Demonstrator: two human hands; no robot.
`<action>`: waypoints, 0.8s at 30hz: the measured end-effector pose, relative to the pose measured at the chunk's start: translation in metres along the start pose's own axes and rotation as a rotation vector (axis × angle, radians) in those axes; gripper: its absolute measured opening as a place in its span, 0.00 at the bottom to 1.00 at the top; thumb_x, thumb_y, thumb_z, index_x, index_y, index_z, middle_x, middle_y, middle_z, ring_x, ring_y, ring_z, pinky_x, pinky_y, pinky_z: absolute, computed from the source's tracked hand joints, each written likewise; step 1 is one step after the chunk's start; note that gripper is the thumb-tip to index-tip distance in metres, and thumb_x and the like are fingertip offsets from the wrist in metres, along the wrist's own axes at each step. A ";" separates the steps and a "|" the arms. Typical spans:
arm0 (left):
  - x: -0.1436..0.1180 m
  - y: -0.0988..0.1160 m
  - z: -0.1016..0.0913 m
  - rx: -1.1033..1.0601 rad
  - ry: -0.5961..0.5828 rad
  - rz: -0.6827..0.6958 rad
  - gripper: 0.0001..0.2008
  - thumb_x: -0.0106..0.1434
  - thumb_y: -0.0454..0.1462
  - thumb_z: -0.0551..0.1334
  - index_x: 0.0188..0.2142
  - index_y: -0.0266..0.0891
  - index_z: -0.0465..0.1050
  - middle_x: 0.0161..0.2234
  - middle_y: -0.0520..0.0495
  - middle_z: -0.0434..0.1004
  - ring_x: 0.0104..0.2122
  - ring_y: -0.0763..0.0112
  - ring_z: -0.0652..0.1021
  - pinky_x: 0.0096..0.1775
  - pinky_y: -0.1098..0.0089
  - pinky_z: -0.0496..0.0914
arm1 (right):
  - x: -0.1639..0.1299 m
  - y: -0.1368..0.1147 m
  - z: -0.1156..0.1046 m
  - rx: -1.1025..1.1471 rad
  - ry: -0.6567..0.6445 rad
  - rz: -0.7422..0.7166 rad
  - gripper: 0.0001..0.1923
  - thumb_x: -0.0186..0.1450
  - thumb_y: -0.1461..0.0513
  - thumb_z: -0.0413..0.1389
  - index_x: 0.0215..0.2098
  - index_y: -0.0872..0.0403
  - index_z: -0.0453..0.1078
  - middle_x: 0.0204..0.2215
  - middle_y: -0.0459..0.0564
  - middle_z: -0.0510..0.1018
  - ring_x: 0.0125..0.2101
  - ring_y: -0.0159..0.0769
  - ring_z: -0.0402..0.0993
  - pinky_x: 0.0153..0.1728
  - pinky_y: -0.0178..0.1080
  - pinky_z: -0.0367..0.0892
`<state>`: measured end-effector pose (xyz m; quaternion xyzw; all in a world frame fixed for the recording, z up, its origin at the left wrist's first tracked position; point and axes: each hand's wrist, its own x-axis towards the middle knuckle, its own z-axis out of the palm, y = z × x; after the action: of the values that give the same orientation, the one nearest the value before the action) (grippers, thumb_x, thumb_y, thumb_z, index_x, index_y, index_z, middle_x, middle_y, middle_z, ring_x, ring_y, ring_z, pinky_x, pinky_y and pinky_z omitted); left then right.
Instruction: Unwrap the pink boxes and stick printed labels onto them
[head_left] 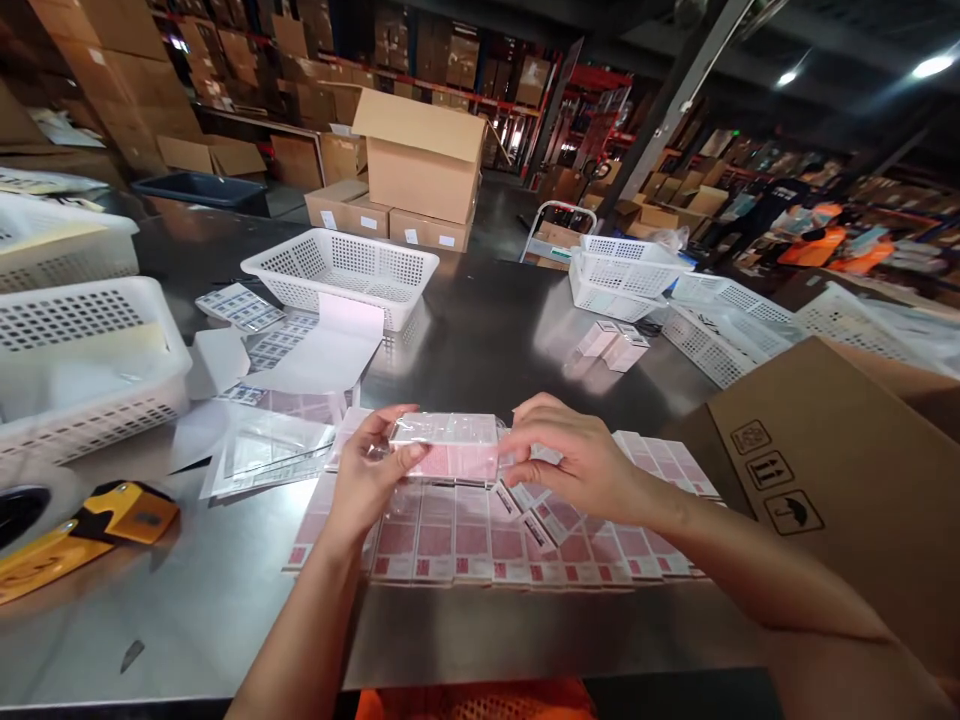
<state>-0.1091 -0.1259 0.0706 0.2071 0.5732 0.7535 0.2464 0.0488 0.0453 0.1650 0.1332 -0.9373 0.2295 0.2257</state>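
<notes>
Both hands grip one clear-wrapped pack (450, 448) just above rows of pink cartons (487, 540) — left hand (367, 480) closed on its left end, right hand (577, 462) pinching the right; it looks mid-wrap; next likely needs careful seating; steel table (465, 340), white basket (341, 270) far left, warehouse shelving behind.

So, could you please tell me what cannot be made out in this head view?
- Print on the pink boxes: too small and blurred.
- Ends of the wrapped pink pack: covered by the left hand and right hand.
- Cardboard carton: cut off by the right edge.
- Yellow tape dispenser: cut off by the left edge.
</notes>
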 end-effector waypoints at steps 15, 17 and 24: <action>0.013 -0.008 -0.020 0.167 0.023 -0.164 0.34 0.50 0.55 0.70 0.49 0.33 0.79 0.21 0.51 0.72 0.18 0.76 0.67 0.21 0.73 0.64 | -0.012 0.019 -0.007 -0.721 -0.274 -0.158 0.16 0.69 0.58 0.53 0.24 0.53 0.71 0.37 0.49 0.77 0.42 0.43 0.64 0.49 0.52 0.56; 0.011 -0.009 -0.013 0.237 0.119 -0.106 0.31 0.53 0.56 0.67 0.46 0.34 0.80 0.22 0.50 0.74 0.19 0.73 0.70 0.23 0.72 0.66 | -0.014 0.023 0.000 -0.740 -0.160 -0.038 0.10 0.68 0.62 0.53 0.30 0.53 0.74 0.42 0.53 0.77 0.46 0.45 0.65 0.48 0.53 0.56; 0.002 -0.015 0.001 0.626 0.408 0.215 0.20 0.63 0.49 0.59 0.27 0.36 0.76 0.15 0.55 0.63 0.20 0.72 0.68 0.26 0.72 0.60 | -0.011 0.019 0.012 -0.276 -0.127 0.322 0.15 0.63 0.63 0.57 0.47 0.52 0.76 0.55 0.57 0.71 0.53 0.51 0.66 0.50 0.57 0.58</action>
<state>-0.1084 -0.1208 0.0558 0.1768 0.7878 0.5894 -0.0282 0.0476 0.0570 0.1431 -0.0363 -0.9813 0.1235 0.1429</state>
